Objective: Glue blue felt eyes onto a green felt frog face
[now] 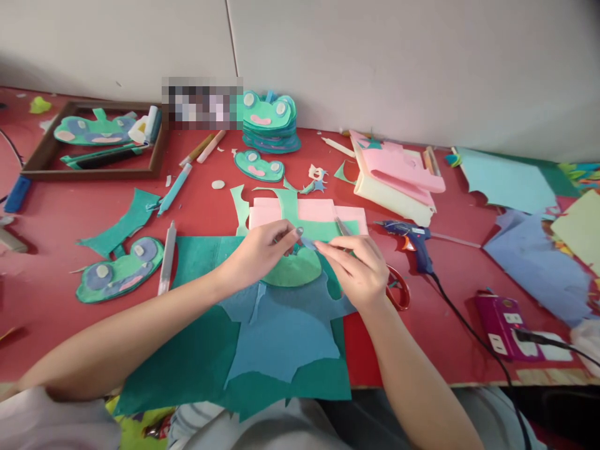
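Observation:
My left hand (276, 247) and my right hand (359, 269) meet over the middle of the work. Between their fingertips is a small blue felt piece (308, 243), pinched by the right hand and touching the left fingertips. Red-handled scissors (398, 289) show on both sides of my right hand; whether it grips them is hidden. Just below the fingers lies a light green felt frog-head shape (293, 270). Under it are a jagged blue felt sheet (285, 334) and a large dark green felt sheet (187, 350).
A blue glue gun (415, 240) lies at right, its cord running past a purple power strip (501, 325). Finished frog faces (269, 119) are stacked at the back. Another frog headpiece (119, 272) and markers (167, 256) lie left, near a brown frame (94, 172). Pink felt (398, 165) sits behind.

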Demonstrator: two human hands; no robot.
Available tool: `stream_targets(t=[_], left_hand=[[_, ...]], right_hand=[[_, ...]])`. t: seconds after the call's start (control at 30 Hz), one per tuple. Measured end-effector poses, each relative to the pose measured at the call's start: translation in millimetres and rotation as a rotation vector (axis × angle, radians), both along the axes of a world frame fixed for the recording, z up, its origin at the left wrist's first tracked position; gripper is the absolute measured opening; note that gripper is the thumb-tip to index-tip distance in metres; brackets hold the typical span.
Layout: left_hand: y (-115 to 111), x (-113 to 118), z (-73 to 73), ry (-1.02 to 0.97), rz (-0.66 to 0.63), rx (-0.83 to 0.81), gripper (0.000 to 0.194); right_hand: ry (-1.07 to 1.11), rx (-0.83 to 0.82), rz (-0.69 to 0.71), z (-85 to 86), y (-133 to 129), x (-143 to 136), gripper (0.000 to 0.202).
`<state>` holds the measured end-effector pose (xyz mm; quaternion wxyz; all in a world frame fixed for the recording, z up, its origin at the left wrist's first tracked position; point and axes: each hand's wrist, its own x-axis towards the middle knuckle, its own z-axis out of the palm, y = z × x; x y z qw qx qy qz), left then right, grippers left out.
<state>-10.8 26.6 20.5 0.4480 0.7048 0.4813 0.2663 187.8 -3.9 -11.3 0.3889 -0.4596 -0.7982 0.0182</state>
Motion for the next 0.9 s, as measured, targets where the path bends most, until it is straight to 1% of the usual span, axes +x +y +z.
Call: stream_targets(t=[0.1,0.2,0.27,0.37,0.43,0.53,0.63,0.7,0.8,0.9], left_hand=[[-0.5,0.7,-0.6,0.003,0.009,0.005,0.025],[0.4,0.5,0.2,0.022,0.020,0.033,0.018],[1.1,0.0,1.4,0.045,0.038,0.089,0.015],[2.0,-1.1,2.8,0.086,0.067,0.185,0.013],[1.9,-1.3,2.8,0.106,0.067,0.221,0.012],[0.3,-0.1,1.3,0.110,0.050,0.222,0.010],[-2.8,2.2,-0.6,0.104,0.040,0.229,0.010],[-4.6,3.6,-1.4,0.102,0.033,0.239,0.010],[-5.7,5.0,-2.0,0.104,0.008,0.234,0.010],[-4.3,5.2,-2.5,0.111,-0.010,0.233,0.010]], right_hand=[[-0.025,0.059,0.025,3.0,-0.9,-2.5,0.031],[-0.037,0.042,0.034,3.6,-0.7,-3.5,0.030],[-0.029,0.007,0.007,3.2,0.1,-3.6,0.028],[0.066,-0.012,-0.091,3.9,1.9,-3.5,0.023],[0.166,-0.062,-0.158,5.5,3.3,-3.9,0.017],[0.311,-0.231,-0.196,7.8,5.9,-6.1,0.011],[0.395,-0.423,-0.144,9.0,7.4,-9.5,0.016],[0.412,-0.500,-0.087,9.7,6.9,-11.7,0.017],[0.415,-0.528,-0.040,11.2,4.4,-13.9,0.015],[0.419,-0.532,-0.034,12.0,2.5,-14.7,0.014]])
